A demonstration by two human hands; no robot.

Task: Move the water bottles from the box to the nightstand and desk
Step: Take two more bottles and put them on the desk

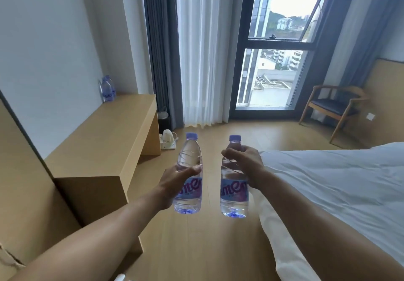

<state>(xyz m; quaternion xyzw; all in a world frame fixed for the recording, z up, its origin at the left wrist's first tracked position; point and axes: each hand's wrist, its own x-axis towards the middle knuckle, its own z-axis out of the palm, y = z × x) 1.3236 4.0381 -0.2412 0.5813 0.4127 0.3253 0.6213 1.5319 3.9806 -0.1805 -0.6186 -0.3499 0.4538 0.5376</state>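
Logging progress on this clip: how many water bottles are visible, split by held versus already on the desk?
Held water bottles: 2, one in the left hand at, one in the right hand at
Water bottles on the desk: 2
Total: 4

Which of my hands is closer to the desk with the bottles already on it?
Left. Your left hand, holding a bottle, is just off the desk edge; your right hand, holding the other bottle, is farther over, beside the bed.
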